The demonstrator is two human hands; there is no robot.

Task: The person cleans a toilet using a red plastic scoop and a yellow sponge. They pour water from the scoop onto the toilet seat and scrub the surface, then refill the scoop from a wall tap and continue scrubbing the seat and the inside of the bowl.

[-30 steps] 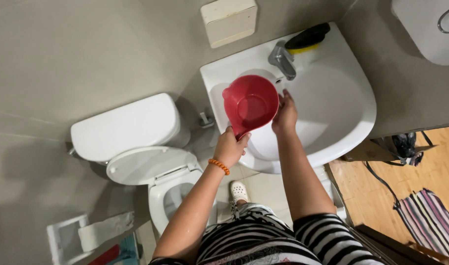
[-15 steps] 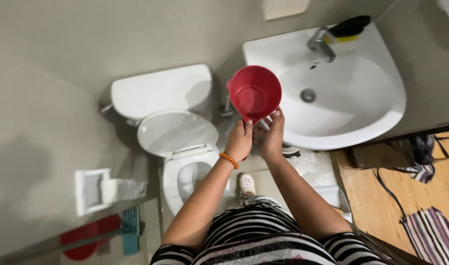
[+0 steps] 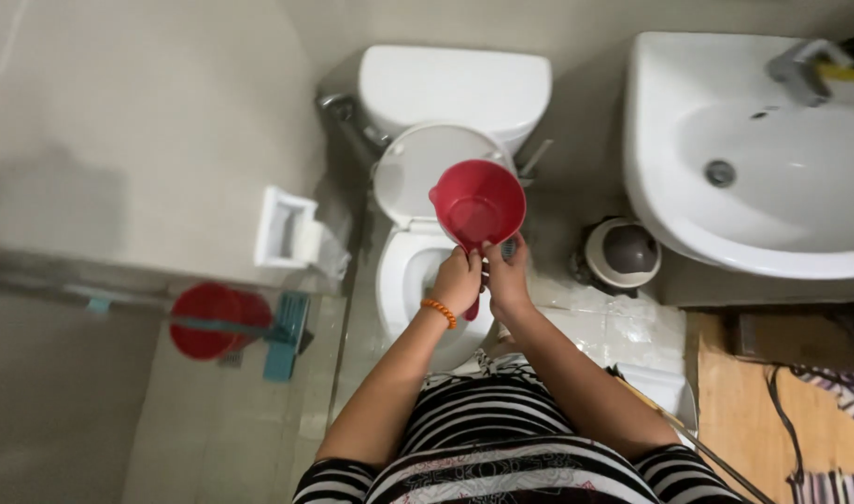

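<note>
While both hands [image 3: 483, 280] grip handle, round red plastic jug [image 3: 480, 203] over glossy toilet [image 3: 396, 280]

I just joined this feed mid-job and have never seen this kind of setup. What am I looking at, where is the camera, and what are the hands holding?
There is no machine here: a person wears one camera on the head, looking straight down at their own arms. Both hands grip the handle of a red scoop, the left hand with an orange bracelet, the right hand beside it. The scoop is held above an open toilet with its lid up. To the right are a white sink and a small round bin. On the left, a red bucket shows behind a glass panel.
</note>
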